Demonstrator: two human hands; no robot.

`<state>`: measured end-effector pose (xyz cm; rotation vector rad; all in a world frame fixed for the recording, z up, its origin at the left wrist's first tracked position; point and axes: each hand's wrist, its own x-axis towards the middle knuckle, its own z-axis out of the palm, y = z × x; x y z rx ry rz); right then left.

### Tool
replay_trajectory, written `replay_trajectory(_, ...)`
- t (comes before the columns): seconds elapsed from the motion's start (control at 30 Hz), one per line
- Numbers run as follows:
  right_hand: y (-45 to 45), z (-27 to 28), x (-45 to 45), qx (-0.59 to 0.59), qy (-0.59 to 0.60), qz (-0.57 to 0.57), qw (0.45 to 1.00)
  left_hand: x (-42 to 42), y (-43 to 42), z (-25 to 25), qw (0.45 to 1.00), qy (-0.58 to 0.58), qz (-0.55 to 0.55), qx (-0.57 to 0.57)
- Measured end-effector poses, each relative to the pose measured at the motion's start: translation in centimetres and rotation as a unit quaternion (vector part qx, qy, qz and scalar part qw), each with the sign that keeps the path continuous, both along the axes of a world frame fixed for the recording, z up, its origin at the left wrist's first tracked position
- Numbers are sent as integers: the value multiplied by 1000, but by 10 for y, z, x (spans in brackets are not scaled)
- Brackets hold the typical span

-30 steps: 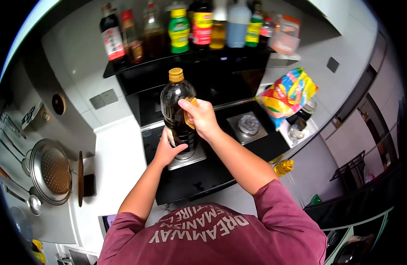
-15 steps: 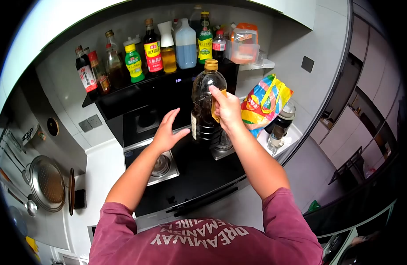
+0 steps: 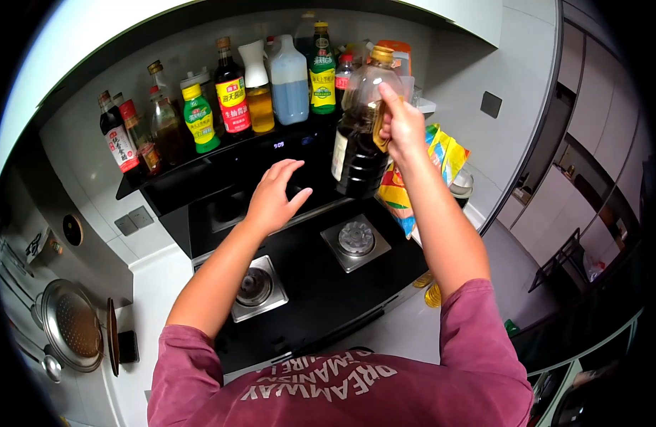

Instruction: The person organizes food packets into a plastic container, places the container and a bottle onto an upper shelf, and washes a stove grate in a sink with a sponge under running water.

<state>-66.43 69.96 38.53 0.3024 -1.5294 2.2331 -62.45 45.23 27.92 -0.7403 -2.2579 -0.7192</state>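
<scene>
Inspecting the head view, the large dark bottle (image 3: pixel 358 153) stands aloft, slightly tilted, above the rear of the black hob (image 3: pixel 307 249), with the patterned bag (image 3: pixel 395 199) partly behind it. By judgement, the lift is complete, since no surface visibly bears the bottle; setting it down is not yet done. The gold cap (image 3: pixel 382 54) is on. The right hand (image 3: pixel 404 132) is closed around the handle, thumb upward along it; the finger wrap is partly hidden, so the full extent of the grip cannot be confirmed. The left hand (image 3: pixel 272 203) is spread, thumb apart from the fingers, holding nothing, raised over the hob and well apart from the bottle
</scene>
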Motion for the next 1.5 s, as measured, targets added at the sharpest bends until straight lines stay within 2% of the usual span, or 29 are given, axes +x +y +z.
replay_trajectory(0.27,64,39,-46,3,55,-7,998,-66,74,45,982,120,30,-145)
replay_trajectory(0.4,91,41,-71,-7,64,45,997,-134,117,66,929,217,105,-282)
replay_trajectory(0.53,98,40,-89,9,60,66,996,-188,130,73,864,193,201,-419)
replay_trajectory(0.67,96,47,-110,-14,58,131,990,-207,127,69,814,184,302,-462)
replay_trajectory(0.7,94,49,-114,-15,59,133,989,-199,134,76,784,113,348,-502)
replay_trajectory(0.73,92,53,-117,-16,61,136,989,-194,137,78,778,104,355,-508)
replay_trajectory(0.8,84,60,-128,-18,76,138,987,-197,132,72,803,175,332,-462)
replay_trajectory(0.9,71,70,-154,-17,116,135,984,-181,126,69,836,202,282,-425)
replay_trajectory(1.0,54,80,-173,-2,129,77,989,-174,115,67,864,206,243,-390)
replay_trajectory(1.03,50,84,-176,-2,132,62,989,-174,111,65,870,244,222,-368)
replay_trajectory(1.13,42,89,-191,27,97,28,995,-172,106,62,888,240,205,-335)
replay_trajectory(1.27,27,84,-210,31,101,10,994,-175,109,63,892,272,196,-304)
replay_trajectory(1.37,16,76,-231,27,137,22,990,-178,117,66,898,263,198,-293)
replay_trajectory(1.5,13,79,-234,15,125,49,991,-188,126,63,899,288,177,-277)
